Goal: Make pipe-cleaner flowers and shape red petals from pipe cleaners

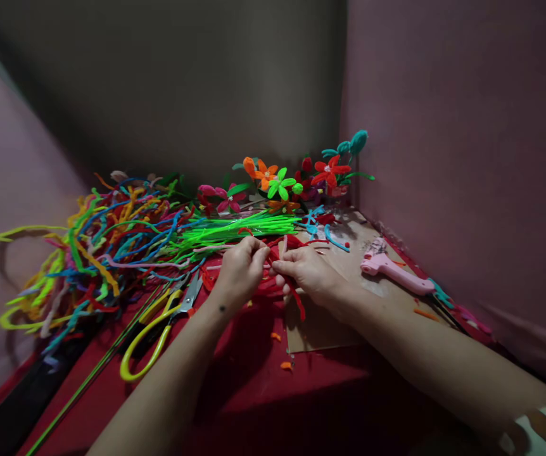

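My left hand [242, 266] and my right hand [304, 269] meet over the middle of the table, fingers closed in a pinch. Between them they hold a red pipe cleaner [298, 303], whose fuzzy end hangs down below my right fingers. Part of it is hidden behind the fingertips. More red pipe cleaners lie just behind and under the hands. A bundle of straight bright green pipe cleaners [249, 226] lies beyond them. To the left of my left hand rest yellow-handled scissors [161, 335], their blades pointing away from me.
A heap of tangled multicoloured pipe cleaners [97, 253] fills the left side. Finished pipe-cleaner flowers [280, 183] stand at the back. On the right, a pink glue gun [396, 272] lies on a cardboard sheet [325, 332]. Small orange scraps [286, 366] dot the red cloth. Walls enclose the back and sides.
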A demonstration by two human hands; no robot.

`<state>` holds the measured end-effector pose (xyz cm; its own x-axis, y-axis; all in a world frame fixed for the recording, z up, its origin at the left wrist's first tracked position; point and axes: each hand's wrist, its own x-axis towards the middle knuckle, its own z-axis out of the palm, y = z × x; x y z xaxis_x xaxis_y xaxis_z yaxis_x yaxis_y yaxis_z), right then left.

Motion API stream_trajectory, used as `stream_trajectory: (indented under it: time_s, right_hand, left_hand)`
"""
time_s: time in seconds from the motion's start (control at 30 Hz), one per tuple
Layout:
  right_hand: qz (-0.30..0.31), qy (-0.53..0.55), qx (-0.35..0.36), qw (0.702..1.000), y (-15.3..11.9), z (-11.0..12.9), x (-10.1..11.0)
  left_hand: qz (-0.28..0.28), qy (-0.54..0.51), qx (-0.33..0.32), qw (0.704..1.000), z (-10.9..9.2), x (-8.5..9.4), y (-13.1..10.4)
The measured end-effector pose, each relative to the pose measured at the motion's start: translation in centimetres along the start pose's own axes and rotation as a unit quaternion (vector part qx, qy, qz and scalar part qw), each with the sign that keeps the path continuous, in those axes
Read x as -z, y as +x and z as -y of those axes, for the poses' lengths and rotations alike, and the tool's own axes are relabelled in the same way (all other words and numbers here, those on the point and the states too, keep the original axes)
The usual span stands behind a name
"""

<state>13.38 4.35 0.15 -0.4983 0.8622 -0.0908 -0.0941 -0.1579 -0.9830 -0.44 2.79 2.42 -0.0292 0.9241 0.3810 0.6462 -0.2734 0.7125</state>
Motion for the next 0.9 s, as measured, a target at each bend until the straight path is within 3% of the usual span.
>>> stream_trajectory:
  time_s: [0.1,0.17,0.23,0.3,0.4,0.47,0.57,0.7,0.77,0.9]
  right_hand:
    - [-0.003,-0.008,-0.011,1.0,-0.5,0.6,0.0]
    - [0.014,-0.008,-0.014,1.0,-0.7,0.8,0.0]
    - [0.025,-0.007,-0.017,1.0,-0.9,0.9,-0.1]
    - [0.022,-0.01,-0.015,1.0,-1.0,1.0,-0.2]
    - [0.02,-0.018,0.0,1.0,-1.1,1.1,-0.4]
    - [0.025,-0.028,0.009,0.999,-1.1,1.1,-0.4]
    - [0.035,-0.03,0.016,0.999,-0.9,1.1,-0.2]
    - [0.074,0.013,0.022,0.997,-0.8,0.8,0.3]
    - [0.095,0.031,0.018,0.995,-0.6,0.6,0.6]
    - [0.123,0.064,0.02,0.99,-0.2,0.0,0.9]
  left_hand:
    - [0.104,-0.176,0.09,0.975,0.0,0.7,0.3]
    - [0.138,-0.225,0.109,0.958,0.0,1.0,0.3]
    - [0.135,-0.233,0.123,0.955,-0.1,0.9,0.3]
    - [0.093,-0.218,0.124,0.964,-0.3,0.5,0.1]
    - [0.005,-0.147,0.075,0.986,-0.5,-0.2,-0.3]
    - [-0.021,-0.116,0.046,0.992,-0.6,-0.3,-0.4]
    - [0.016,-0.162,0.076,0.984,-0.6,0.1,-0.3]
    - [0.14,-0.317,0.138,0.928,-0.4,0.9,0.0]
    - [0.182,-0.339,0.153,0.91,-0.4,1.0,0.1]
    - [0.138,-0.312,0.158,0.927,-0.7,0.6,-0.2]
